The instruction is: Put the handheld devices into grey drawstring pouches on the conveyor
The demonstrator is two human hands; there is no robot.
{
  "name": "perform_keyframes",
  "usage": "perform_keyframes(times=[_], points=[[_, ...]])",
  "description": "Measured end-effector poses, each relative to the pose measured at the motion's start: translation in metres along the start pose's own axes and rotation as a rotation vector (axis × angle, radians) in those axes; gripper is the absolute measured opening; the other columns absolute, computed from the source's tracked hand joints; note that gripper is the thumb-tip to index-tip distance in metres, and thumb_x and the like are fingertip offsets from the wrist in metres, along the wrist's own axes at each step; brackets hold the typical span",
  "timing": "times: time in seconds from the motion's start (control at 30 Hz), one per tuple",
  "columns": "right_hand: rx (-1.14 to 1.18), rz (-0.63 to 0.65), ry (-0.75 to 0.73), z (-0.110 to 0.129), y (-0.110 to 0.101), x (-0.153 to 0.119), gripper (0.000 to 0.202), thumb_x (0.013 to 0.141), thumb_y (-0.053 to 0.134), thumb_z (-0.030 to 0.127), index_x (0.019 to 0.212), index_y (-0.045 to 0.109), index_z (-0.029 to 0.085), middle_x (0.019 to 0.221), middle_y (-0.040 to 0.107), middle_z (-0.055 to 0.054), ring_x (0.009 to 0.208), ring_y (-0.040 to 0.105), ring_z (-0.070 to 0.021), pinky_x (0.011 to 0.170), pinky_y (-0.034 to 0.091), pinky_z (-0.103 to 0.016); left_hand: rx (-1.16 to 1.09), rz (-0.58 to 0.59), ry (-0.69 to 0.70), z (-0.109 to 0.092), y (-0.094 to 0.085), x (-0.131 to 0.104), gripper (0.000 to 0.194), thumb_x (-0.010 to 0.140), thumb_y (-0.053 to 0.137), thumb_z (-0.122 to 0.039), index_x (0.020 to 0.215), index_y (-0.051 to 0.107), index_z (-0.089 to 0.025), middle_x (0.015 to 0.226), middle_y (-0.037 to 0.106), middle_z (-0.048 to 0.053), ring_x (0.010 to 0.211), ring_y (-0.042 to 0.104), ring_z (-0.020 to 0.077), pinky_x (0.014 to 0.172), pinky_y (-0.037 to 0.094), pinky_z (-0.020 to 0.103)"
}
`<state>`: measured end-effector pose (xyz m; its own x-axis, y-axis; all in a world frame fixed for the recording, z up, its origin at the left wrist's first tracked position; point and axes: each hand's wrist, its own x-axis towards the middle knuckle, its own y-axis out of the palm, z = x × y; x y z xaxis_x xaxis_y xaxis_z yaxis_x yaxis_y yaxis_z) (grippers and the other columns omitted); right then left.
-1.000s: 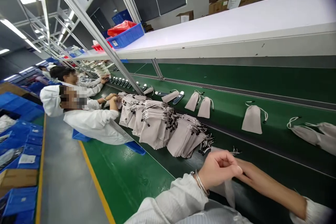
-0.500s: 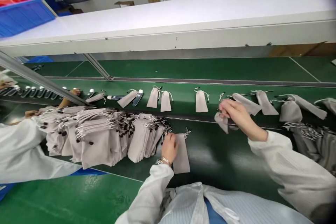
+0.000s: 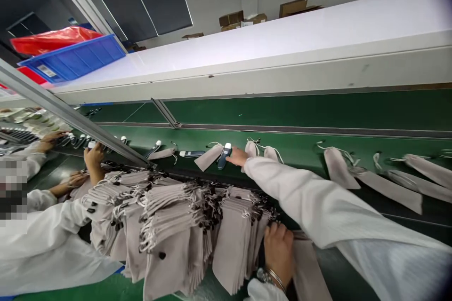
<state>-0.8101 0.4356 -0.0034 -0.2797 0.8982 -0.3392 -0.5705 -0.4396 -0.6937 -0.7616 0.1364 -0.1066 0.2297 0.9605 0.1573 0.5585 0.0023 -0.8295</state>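
Note:
My right hand [image 3: 237,156] reaches across to the green belt, its fingertips closed at the edge of a dark blue handheld device with a white cap [image 3: 224,156]. A grey drawstring pouch [image 3: 209,157] lies just left of that device. Down at the front, my left hand [image 3: 278,249] has its fingers bent and together on a grey drawstring pouch [image 3: 310,268], beside the stack. Its thumb is hidden. Close to its left stands a thick pile of drawstring pouches [image 3: 169,244] with white cords and black toggles.
Overhead runs a white shelf [image 3: 247,70] bearing a blue bin [image 3: 74,63] with red plastic. A slanted metal post [image 3: 70,115] crosses the left. Co-workers' hands [image 3: 93,157] are at the belt there. More pouches [image 3: 339,167] lie along the belt to the right.
My right hand has left a pouch on the right and moved left to the blue device. My left hand stays by the stack. The view has shifted left.

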Motion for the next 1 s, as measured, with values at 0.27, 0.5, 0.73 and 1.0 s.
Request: perform_keyframes(times=[0.27,0.5,0.73,1.0], points=[[0.041,-0.144,0.052,0.006,0.022,0.053,0.054,0.082,0.068,0.023,0.129,0.045,0.01,0.125,0.058,-0.023,0.106,0.064,-0.0306,0.084,0.049,-0.037,-0.069,0.084,0.378,0.015,-0.018,-0.007,0.016,0.074,0.065,-0.018,0.088,0.067,-0.025,0.086,0.069,0.004,0.093,0.058,0.0229,0.088,0.041,0.041],[0.234,-0.25,-0.071,-0.087,-0.055,-0.051,0.024,0.097,0.048,0.038,0.112,0.045,0.02,0.103,0.061,-0.007,0.091,0.062,-0.0209,0.077,0.05,-0.031,-0.333,0.078,0.173,-0.011,-0.087,0.013,0.012,0.067,0.056,-0.008,0.07,0.054,-0.02,0.073,0.061,0.001,0.089,0.056,0.0206,0.094,0.036,0.042],[0.568,-0.313,-0.195,-0.153,-0.083,-0.237,0.032,0.094,0.056,0.038,0.119,0.043,0.025,0.09,0.052,0.0,0.065,0.052,-0.0133,0.052,0.042,-0.024,-0.533,0.071,-0.006,-0.03,-0.096,0.035,0.005,0.081,0.067,-0.018,0.08,0.064,-0.022,0.084,0.068,0.001,0.088,0.06,0.0206,0.092,0.039,0.04],[0.659,-0.386,-0.235,-0.183,-0.051,-0.312,0.028,0.097,0.053,0.032,0.123,0.047,0.024,0.095,0.056,-0.001,0.07,0.051,-0.0139,0.061,0.043,-0.027,-0.696,0.106,-0.031,-0.059,-0.101,0.034,0.007,0.085,0.068,-0.018,0.078,0.065,-0.02,0.08,0.068,0.001,0.077,0.063,0.0164,0.076,0.048,0.029]])
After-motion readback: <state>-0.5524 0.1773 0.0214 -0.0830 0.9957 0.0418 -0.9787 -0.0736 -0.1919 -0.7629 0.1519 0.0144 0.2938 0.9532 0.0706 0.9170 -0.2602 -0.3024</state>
